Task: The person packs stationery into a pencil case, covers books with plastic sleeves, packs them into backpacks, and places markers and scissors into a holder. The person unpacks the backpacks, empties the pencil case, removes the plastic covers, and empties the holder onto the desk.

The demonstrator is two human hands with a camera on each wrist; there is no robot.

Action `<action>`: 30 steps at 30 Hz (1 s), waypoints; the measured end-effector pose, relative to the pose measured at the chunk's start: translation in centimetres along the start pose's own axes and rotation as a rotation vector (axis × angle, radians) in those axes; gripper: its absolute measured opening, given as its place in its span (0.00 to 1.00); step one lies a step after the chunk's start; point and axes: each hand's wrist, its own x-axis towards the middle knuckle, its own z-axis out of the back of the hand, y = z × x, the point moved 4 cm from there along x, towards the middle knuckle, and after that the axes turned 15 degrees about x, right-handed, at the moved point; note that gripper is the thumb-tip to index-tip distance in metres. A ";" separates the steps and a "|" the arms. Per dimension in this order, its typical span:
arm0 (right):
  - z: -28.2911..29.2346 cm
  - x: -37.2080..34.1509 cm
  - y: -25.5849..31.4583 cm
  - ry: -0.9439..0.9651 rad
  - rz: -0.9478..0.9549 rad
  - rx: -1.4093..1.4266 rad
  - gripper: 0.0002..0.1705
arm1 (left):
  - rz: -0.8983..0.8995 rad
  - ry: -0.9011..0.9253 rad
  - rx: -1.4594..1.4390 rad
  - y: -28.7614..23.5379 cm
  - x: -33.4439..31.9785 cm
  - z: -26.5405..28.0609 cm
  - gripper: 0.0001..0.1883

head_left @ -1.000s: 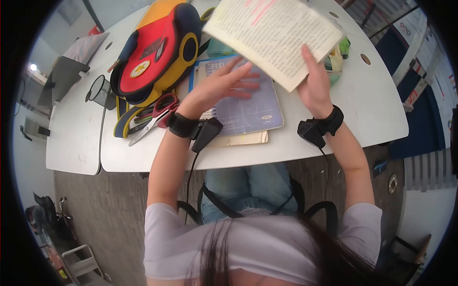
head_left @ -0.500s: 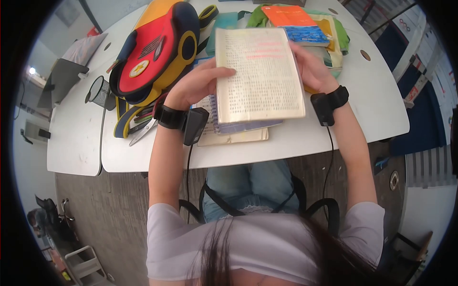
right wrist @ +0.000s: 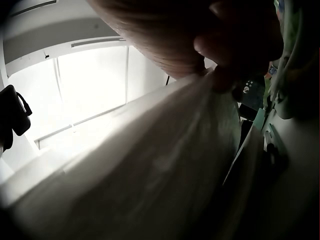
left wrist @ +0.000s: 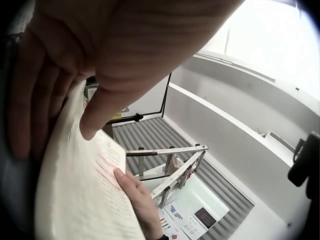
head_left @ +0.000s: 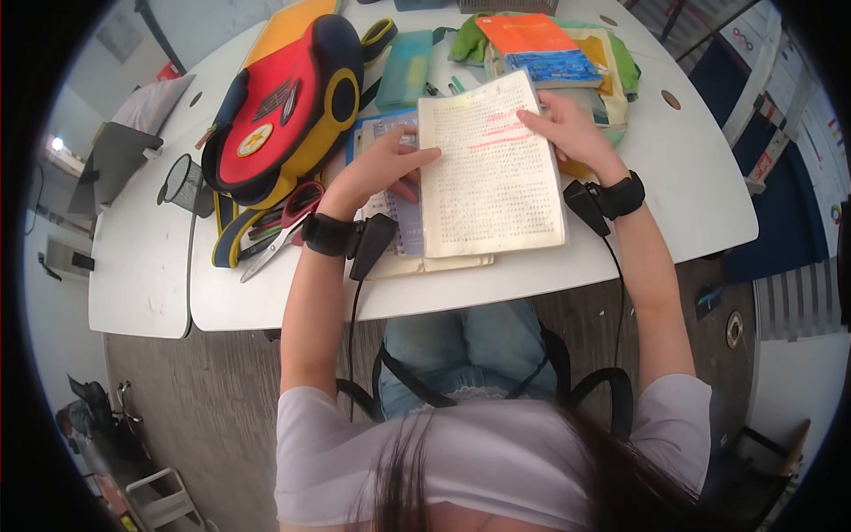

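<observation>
A book (head_left: 492,191) with cream pages, dense printed lines and pink highlighter marks is held up at a slant over the table's front. My left hand (head_left: 377,168) holds its left edge, thumb over the page and fingers behind. At the upper right edge, my right hand (head_left: 572,133) pinches it, the thumb lying on the highlighted lines. The left wrist view shows the book's pale edge (left wrist: 57,180) between thumb and fingers. Beneath it, partly hidden, lie a spiral notebook (head_left: 409,226) and a cream booklet (head_left: 386,269).
A red, blue and yellow backpack (head_left: 284,115) lies at left, with scissors (head_left: 275,244) and pens in front and a mesh pen cup (head_left: 183,182) beside it. A teal case (head_left: 405,71) lies behind. An orange-and-blue book (head_left: 541,44) rests on a green and cream bag (head_left: 612,97).
The book has come down from the upper right to in front of the body. My left hand has taken its left edge; my right thumb now lies on the page.
</observation>
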 end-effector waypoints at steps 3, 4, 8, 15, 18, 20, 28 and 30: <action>0.1 0.0 -0.3 0.137 -0.084 0.035 0.22 | 0.023 -0.033 0.150 -0.6 -0.6 0.6 0.36; 0.0 0.0 -0.6 0.271 -0.176 0.036 0.21 | 0.017 -0.030 0.156 -0.6 -0.7 0.7 0.36; 0.3 -0.1 -1.3 0.362 -0.290 0.088 0.21 | -0.110 -0.264 0.372 0.2 -0.2 1.4 0.39; 3.2 0.9 -1.4 0.184 -0.181 -0.087 0.17 | -0.194 -0.160 0.442 -0.1 -0.1 0.8 0.35; 6.4 2.6 -1.6 -0.028 0.239 -0.350 0.19 | -0.184 -0.097 0.402 -0.2 -0.3 0.7 0.31; 7.1 3.5 -0.8 -0.144 0.467 -0.601 0.22 | -0.189 -0.065 0.398 -0.3 -0.4 0.6 0.30; 5.6 8.0 -2.4 0.193 -0.024 -0.964 0.54 | -0.225 -0.014 0.381 -0.2 -0.4 0.4 0.28; 5.9 8.0 -2.7 0.209 -0.047 -0.969 0.56 | -0.261 -0.039 0.381 -0.2 -0.4 0.3 0.27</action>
